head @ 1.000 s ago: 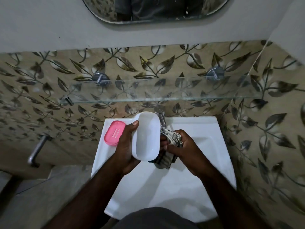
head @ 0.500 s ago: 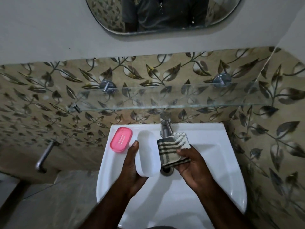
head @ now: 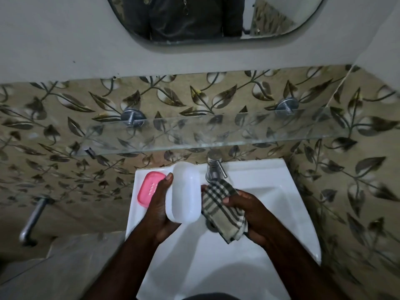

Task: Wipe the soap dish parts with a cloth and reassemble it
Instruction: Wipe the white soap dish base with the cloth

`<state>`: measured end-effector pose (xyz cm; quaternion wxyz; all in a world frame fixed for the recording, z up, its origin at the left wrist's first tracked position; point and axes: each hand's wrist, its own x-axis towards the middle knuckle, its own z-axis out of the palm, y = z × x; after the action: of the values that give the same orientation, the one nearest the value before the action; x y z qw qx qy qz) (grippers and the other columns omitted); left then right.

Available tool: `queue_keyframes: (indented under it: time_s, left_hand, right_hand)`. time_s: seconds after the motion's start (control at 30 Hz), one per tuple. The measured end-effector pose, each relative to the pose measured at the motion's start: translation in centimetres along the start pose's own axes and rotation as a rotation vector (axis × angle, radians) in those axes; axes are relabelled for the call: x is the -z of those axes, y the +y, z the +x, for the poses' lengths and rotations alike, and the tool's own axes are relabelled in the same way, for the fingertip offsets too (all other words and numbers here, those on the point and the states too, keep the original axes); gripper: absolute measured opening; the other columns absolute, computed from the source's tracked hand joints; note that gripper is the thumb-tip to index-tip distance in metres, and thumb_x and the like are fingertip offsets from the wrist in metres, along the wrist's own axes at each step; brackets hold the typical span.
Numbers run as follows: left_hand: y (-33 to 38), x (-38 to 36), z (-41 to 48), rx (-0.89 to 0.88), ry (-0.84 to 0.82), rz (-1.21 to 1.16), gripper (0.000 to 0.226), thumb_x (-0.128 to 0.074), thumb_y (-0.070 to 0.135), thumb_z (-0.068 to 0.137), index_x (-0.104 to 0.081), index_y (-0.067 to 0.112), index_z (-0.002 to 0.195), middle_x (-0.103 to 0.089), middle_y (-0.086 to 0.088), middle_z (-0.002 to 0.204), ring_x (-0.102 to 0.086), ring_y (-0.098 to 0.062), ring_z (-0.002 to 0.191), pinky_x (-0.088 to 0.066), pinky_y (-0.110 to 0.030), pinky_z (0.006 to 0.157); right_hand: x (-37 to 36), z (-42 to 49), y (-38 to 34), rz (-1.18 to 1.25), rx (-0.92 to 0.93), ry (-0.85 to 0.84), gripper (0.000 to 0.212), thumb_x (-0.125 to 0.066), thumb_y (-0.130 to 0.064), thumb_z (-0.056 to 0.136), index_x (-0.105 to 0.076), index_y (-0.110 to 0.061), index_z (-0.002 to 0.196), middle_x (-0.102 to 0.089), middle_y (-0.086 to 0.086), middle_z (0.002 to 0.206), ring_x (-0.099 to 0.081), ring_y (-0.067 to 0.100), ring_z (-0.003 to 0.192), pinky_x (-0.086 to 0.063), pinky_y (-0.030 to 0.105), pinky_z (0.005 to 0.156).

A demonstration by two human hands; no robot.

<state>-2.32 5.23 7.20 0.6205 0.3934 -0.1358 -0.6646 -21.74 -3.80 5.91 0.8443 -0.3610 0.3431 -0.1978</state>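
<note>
STEP: wiping, reassembly not begun | HANDS: left hand (head: 160,211) grips white base (head: 185,192) over sink (head: 270,191); right hand (head: 253,213) clutches checked cloth (head: 223,206) just beside it | PART: pink tray (head: 149,188) on sink's left ledge | NEXT: probably press the cloth into the base.

free: basin (head: 216,267) front | blocked: tap (head: 213,167), pink insert (head: 149,188), glass shelf (head: 216,133) perhaps overhanging

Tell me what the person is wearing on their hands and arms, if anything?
Nothing visible. The left hand and right hand are bare: no gloves, rings or watch. The left forearm and right forearm are uncovered too, with no sleeve in view.
</note>
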Motion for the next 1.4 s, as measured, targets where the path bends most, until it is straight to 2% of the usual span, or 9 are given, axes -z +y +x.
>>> queue_keyframes:
  time_s: [0.1,0.23,0.4,0.57,0.83,1.0,1.17,1.33,1.4]
  left_hand:
    - [0.5,1.5,0.3,0.010,0.041,-0.012,0.087,-0.085,0.055,0.053,-0.062,0.013,0.126,-0.060,-0.027,0.126,-0.058,-0.039,0.114,-0.039,-0.055,0.104]
    - [0.3,3.2,0.7,0.036,0.053,0.042,0.057,-0.059,0.047,0.078,-0.067,0.007,0.118,-0.066,-0.024,0.117,-0.066,-0.032,0.099,-0.056,-0.043,0.082]
    - [0.0,4.6,1.4,0.049,-0.040,0.110,0.036,-0.056,0.042,0.081,-0.077,0.017,0.097,-0.075,-0.007,0.095,-0.072,-0.019,0.085,-0.057,-0.029,0.072]
    - [-0.5,4.3,1.8,0.128,-0.126,0.184,0.053,-0.052,0.056,0.077,-0.075,0.018,0.106,-0.073,-0.013,0.107,-0.070,-0.024,0.095,-0.055,-0.037,0.080]
    - [-1.4,5.0,2.5,0.167,-0.120,-0.015,0.079,-0.054,0.067,0.081,-0.058,0.004,0.128,-0.057,-0.025,0.132,-0.055,-0.037,0.121,-0.040,-0.050,0.106]
    - [-1.1,5.4,2.6,0.117,-0.131,-0.179,0.069,-0.067,0.057,0.075,-0.064,0.009,0.123,-0.064,-0.021,0.123,-0.063,-0.033,0.110,-0.051,-0.045,0.091]
    - [-1.5,3.9,2.8,0.116,-0.113,-0.166,0.051,-0.048,0.053,0.089,-0.069,0.014,0.116,-0.070,-0.013,0.114,-0.066,-0.026,0.106,-0.053,-0.038,0.087]
    - [-0.6,3.3,2.8,0.070,-0.098,-0.036,0.059,-0.050,0.060,0.085,-0.072,0.008,0.104,-0.072,-0.015,0.102,-0.069,-0.026,0.098,-0.056,-0.035,0.082]
    - [0.4,3.3,2.8,0.058,-0.085,0.032,0.069,-0.053,0.064,0.080,-0.072,0.001,0.100,-0.071,-0.020,0.099,-0.068,-0.029,0.093,-0.057,-0.035,0.082]
  right_hand:
    - [-0.6,-0.1,-0.1,0.041,0.039,0.057,0.040,-0.067,0.005,0.072,-0.057,0.009,0.110,-0.066,0.031,0.109,-0.067,0.041,0.094,-0.057,0.049,0.081]
    - [-2.1,-0.8,-0.4,-0.123,0.131,0.095,0.040,-0.070,0.011,0.071,-0.061,0.003,0.109,-0.071,0.025,0.101,-0.070,0.033,0.086,-0.059,0.036,0.070]
    - [-4.4,-1.0,-0.4,-0.204,0.201,0.205,0.021,-0.060,0.011,0.083,-0.067,0.001,0.101,-0.071,0.024,0.086,-0.069,0.031,0.069,-0.056,0.032,0.056]
    - [-7.0,-0.2,0.9,-0.208,0.137,0.178,0.021,-0.065,0.001,0.085,-0.069,0.002,0.106,-0.070,0.030,0.101,-0.068,0.039,0.085,-0.054,0.047,0.079]
    - [-9.9,1.4,1.2,-0.327,0.135,0.309,0.009,-0.070,-0.012,0.085,-0.062,-0.009,0.086,-0.070,0.013,0.081,-0.069,0.023,0.073,-0.056,0.034,0.065]
    - [-9.9,1.4,1.1,-0.351,0.150,0.340,0.008,-0.062,-0.007,0.090,-0.065,-0.007,0.097,-0.074,0.018,0.091,-0.071,0.026,0.079,-0.058,0.037,0.069]
    - [-11.4,1.8,0.3,-0.386,0.258,0.285,0.028,-0.055,0.002,0.089,-0.075,-0.017,0.089,-0.075,0.009,0.087,-0.072,0.020,0.078,-0.059,0.027,0.067]
    - [-12.2,1.3,0.4,-0.423,0.293,0.181,0.010,-0.072,-0.014,0.084,-0.070,-0.006,0.090,-0.070,0.008,0.066,-0.065,0.012,0.051,-0.047,0.017,0.043]
    - [-12.4,1.1,0.6,-0.508,0.276,0.170,0.012,-0.073,-0.014,0.082,-0.069,-0.003,0.084,-0.069,0.005,0.064,-0.063,0.010,0.052,-0.046,0.018,0.047]
